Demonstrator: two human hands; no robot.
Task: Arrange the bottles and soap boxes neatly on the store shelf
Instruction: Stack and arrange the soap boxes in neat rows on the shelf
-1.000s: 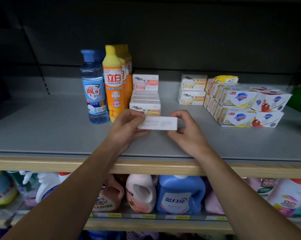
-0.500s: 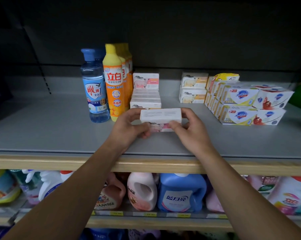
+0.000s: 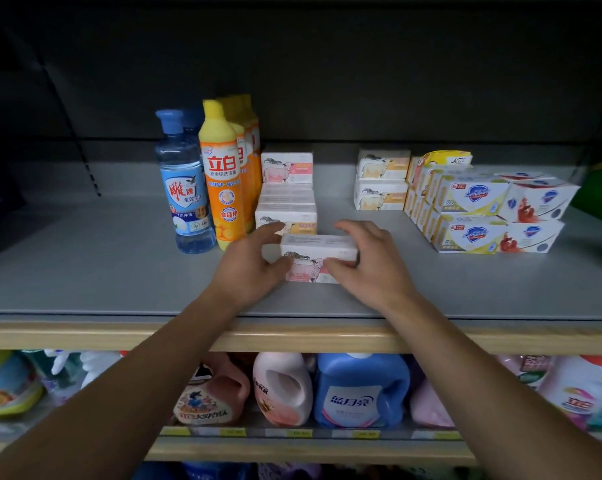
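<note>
Now both hands on a pink soap box [image 3: 318,258] at shelf [image 3: 85,271] centre-front.

L hand [image 3: 249,268] grips its 9 o'clock end, thumb on the front face, fingers curled over the top; R hand [image 3: 370,266] grips the 3 o'clock end likewise. Box sits on the shelf, just at 6 o'clock of a row of like boxes [image 3: 287,206]. At 10 o'clock: orange bottles [image 3: 221,178] w/ a blue bottle [image 3: 185,188] beside. At 1–2 o'clock: yellow soap boxes [image 3: 381,181], then stacked white packs [image 3: 476,209]. Below, detergent jugs [image 3: 360,389].
</note>
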